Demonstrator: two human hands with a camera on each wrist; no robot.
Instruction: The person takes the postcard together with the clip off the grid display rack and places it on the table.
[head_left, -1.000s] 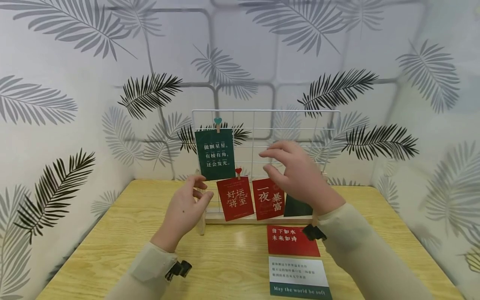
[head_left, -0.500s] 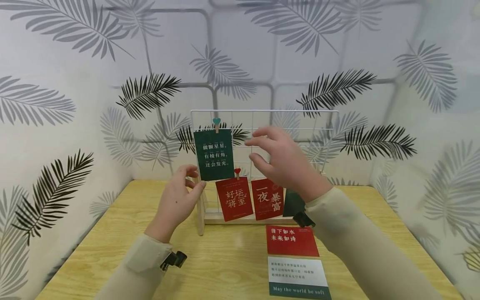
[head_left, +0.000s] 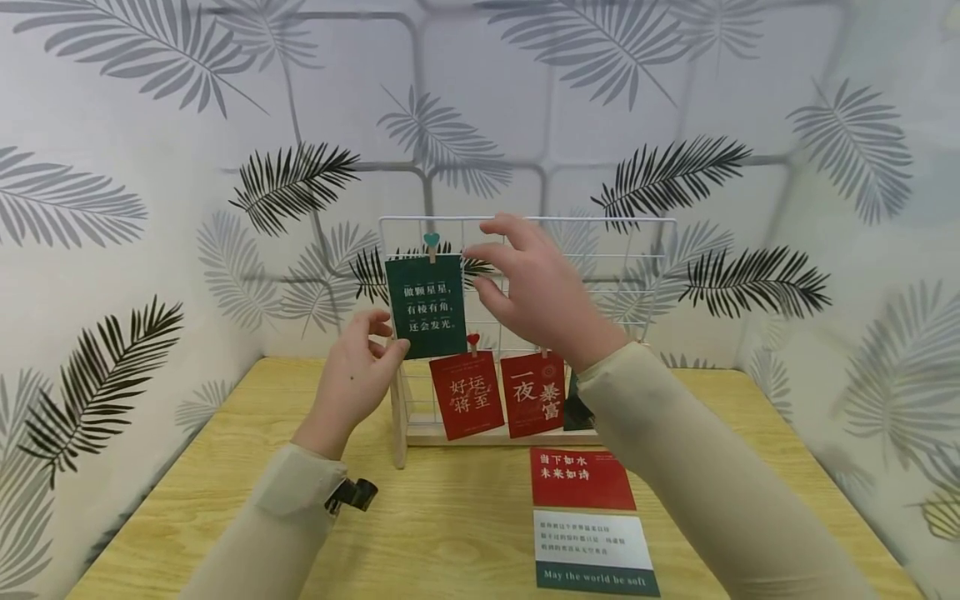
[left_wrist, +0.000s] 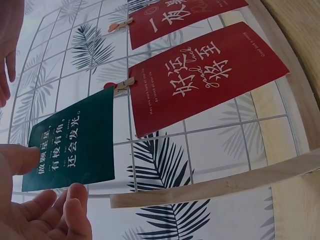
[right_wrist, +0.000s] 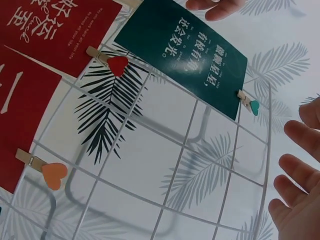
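A dark green card [head_left: 425, 308] with white lettering hangs from the white wire grid rack [head_left: 525, 220] by a teal heart clothespin [head_left: 431, 240]. My left hand [head_left: 348, 379] is at the card's lower left edge. In the left wrist view, its thumb [left_wrist: 22, 158] overlaps the card and its fingers are loosely bent beside the edge; whether they touch it I cannot tell. My right hand [head_left: 536, 287], fingers spread and bent with nothing between them, is just right of the card's upper corner. In the right wrist view, these fingers [right_wrist: 300, 172] are apart from the teal clothespin.
Lower on the rack hang two red cards, one [head_left: 468, 396] on a red heart clothespin [right_wrist: 118, 65], the other [head_left: 534, 396] on an orange one [right_wrist: 54, 175]. My right sleeve mostly covers another dark card. A red card [head_left: 581, 479] and a white-and-green card [head_left: 592, 542] lie on the wooden table [head_left: 442, 517].
My right hand has moved left and up across the grid toward the green card's upper corner. My left hand has shifted slightly left and up along the card's edge.
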